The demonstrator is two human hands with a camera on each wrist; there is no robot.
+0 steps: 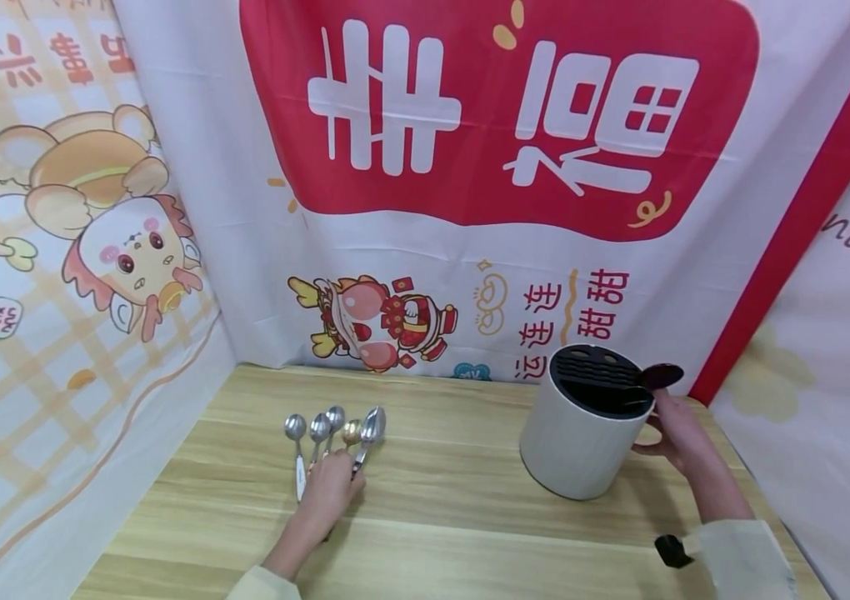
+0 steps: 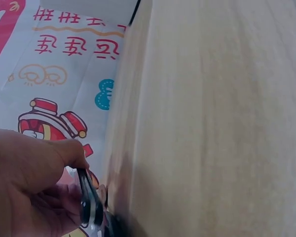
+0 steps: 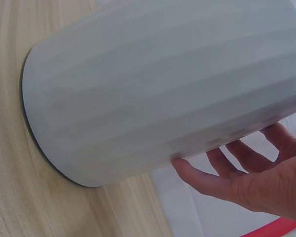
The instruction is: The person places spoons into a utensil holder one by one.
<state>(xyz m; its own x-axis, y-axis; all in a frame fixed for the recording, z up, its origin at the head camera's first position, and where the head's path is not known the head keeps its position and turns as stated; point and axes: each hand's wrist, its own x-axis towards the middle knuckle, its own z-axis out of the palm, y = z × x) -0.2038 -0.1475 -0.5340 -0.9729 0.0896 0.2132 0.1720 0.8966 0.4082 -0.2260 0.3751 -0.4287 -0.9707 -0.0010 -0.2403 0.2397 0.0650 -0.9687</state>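
My left hand (image 1: 331,492) reaches over a group of several metal spoons (image 1: 320,427) on the table's left side, their bowls pointing to the back. In the left wrist view, its thumb and fingers pinch a spoon's dark handle (image 2: 90,203). On the right stands a white ribbed utensil holder (image 1: 577,450) with a black slotted top (image 1: 593,367). My right hand (image 1: 683,437) touches the holder's right side; the right wrist view shows fingertips (image 3: 180,164) against its wall. A dark spoon (image 1: 661,376) leans out over the holder's rim, close above this hand.
The wooden table (image 1: 440,500) extends between the spoons and the holder. A printed cloth (image 1: 245,250) hangs behind the table's back edge, with more printed cloth at the left and right. A small black object (image 1: 672,551) sits by the right sleeve.
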